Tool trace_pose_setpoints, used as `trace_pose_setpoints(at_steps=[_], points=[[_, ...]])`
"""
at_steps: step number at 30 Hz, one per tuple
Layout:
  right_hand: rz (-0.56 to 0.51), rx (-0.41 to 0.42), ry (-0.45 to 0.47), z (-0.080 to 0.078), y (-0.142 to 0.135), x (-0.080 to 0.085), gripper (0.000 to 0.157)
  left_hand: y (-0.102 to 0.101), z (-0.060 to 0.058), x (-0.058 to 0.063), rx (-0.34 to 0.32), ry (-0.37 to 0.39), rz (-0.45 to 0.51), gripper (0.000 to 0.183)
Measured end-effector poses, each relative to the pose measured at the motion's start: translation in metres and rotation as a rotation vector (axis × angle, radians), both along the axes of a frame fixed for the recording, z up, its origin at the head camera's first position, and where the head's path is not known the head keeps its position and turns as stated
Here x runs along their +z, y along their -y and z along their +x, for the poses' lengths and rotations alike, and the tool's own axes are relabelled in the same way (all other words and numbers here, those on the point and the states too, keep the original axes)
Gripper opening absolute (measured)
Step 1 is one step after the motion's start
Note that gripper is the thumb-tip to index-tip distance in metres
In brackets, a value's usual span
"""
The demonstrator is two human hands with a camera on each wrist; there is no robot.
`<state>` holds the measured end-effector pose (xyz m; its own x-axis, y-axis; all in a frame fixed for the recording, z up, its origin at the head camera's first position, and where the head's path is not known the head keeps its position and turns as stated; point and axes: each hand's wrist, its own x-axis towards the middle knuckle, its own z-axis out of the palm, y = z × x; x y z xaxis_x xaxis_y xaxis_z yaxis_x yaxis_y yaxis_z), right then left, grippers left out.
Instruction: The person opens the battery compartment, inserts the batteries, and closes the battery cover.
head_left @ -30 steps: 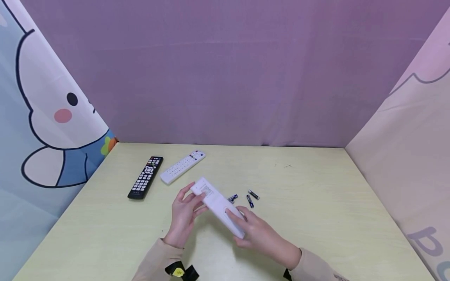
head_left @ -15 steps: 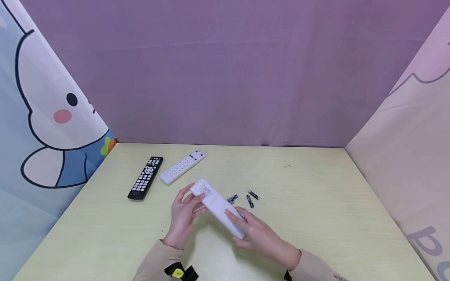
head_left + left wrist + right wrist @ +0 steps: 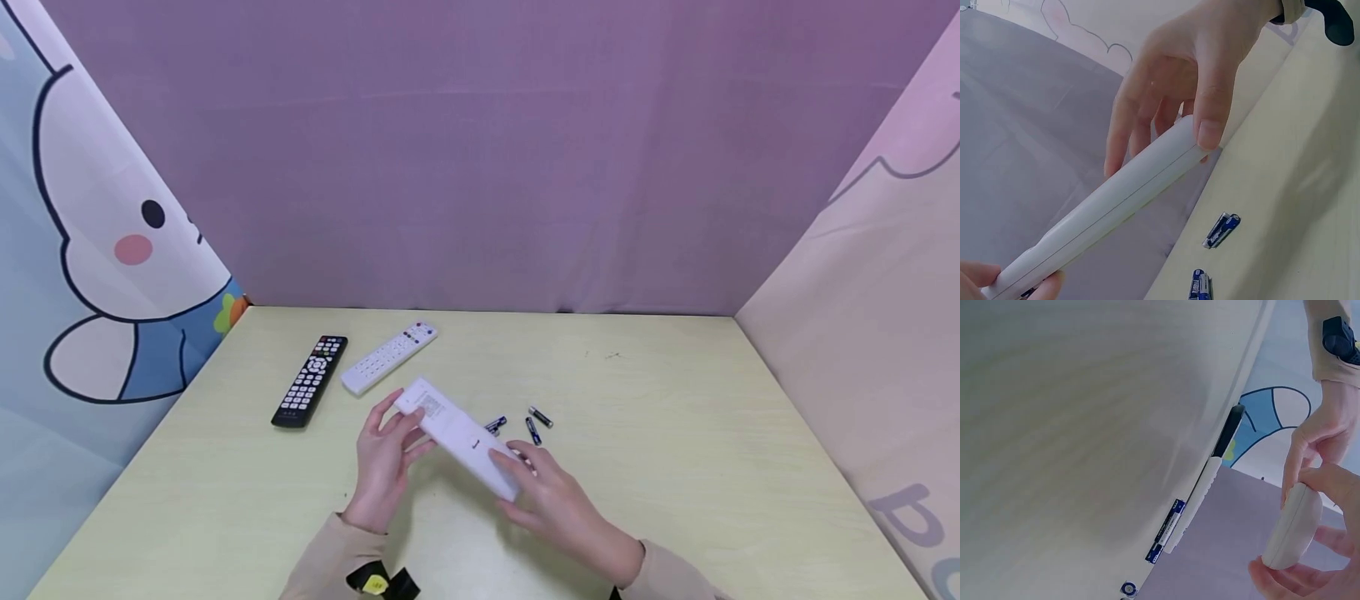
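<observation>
A white remote control (image 3: 457, 437) is held above the table, its back with a printed label facing up and a small dark mark near its middle. My left hand (image 3: 384, 467) pinches its far-left end, thumb on the label side. At the near-right end, my right hand (image 3: 558, 508) holds it, with a finger on the back and the thumb along the lower edge. In the left wrist view the remote is seen edge-on, with a thin seam along its side. The right wrist view shows its rounded end between the right fingers (image 3: 1266, 581). The button side is hidden.
A black remote (image 3: 310, 382) and another white remote (image 3: 390, 358) lie button side up at the back left. Several small batteries (image 3: 533, 431) lie just beyond the held remote. A purple cloth (image 3: 480, 158) stands behind the table, with printed cloths at both sides.
The held remote has shifted slightly left with my left hand. My right finger has slid toward the near end, and the dark mark on the back now shows.
</observation>
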<state>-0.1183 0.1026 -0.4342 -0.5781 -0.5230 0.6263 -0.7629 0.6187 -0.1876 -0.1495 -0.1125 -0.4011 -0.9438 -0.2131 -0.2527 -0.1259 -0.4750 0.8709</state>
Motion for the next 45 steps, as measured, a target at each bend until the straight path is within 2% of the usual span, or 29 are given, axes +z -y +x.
trace_pose_setpoints(at_steps=[8,12,14,19,21,26,28,36,39,42,45], points=[[-0.086,0.026,0.063,0.001,-0.001,-0.001,0.055,0.001,0.001,0.002,-0.006,-0.002,0.003,0.05],[-0.148,0.036,0.144,0.003,-0.001,0.0,0.054,0.001,0.002,0.004,-0.016,0.001,0.001,0.048],[-0.178,0.036,0.219,0.004,-0.001,0.002,0.053,0.001,0.002,0.004,-0.024,0.001,-0.006,0.048],[-0.304,0.06,0.486,0.007,-0.002,0.007,0.051,0.0,0.0,0.004,-0.052,-0.01,-0.03,0.048],[-0.357,0.075,0.576,0.011,-0.001,0.016,0.05,0.0,0.0,0.003,-0.061,-0.02,-0.034,0.048],[-0.455,0.112,0.742,0.012,-0.003,0.018,0.05,0.001,-0.001,0.002,-0.075,-0.056,-0.049,0.046],[-0.496,0.128,0.807,0.009,-0.005,0.01,0.051,0.001,-0.001,0.002,-0.081,-0.071,-0.065,0.046],[-0.636,0.186,1.072,0.01,-0.007,0.014,0.051,0.0,-0.001,0.002,-0.096,-0.132,-0.093,0.051],[-0.674,0.184,1.158,0.01,-0.008,0.014,0.05,-0.002,0.0,0.001,-0.082,-0.145,-0.146,0.054],[-0.704,0.184,1.208,0.011,-0.009,0.016,0.05,-0.005,0.0,0.001,-0.071,-0.156,-0.239,0.057],[-0.748,0.22,1.254,0.011,-0.009,0.016,0.051,-0.007,0.002,0.001,-0.074,-0.167,-0.322,0.06]])
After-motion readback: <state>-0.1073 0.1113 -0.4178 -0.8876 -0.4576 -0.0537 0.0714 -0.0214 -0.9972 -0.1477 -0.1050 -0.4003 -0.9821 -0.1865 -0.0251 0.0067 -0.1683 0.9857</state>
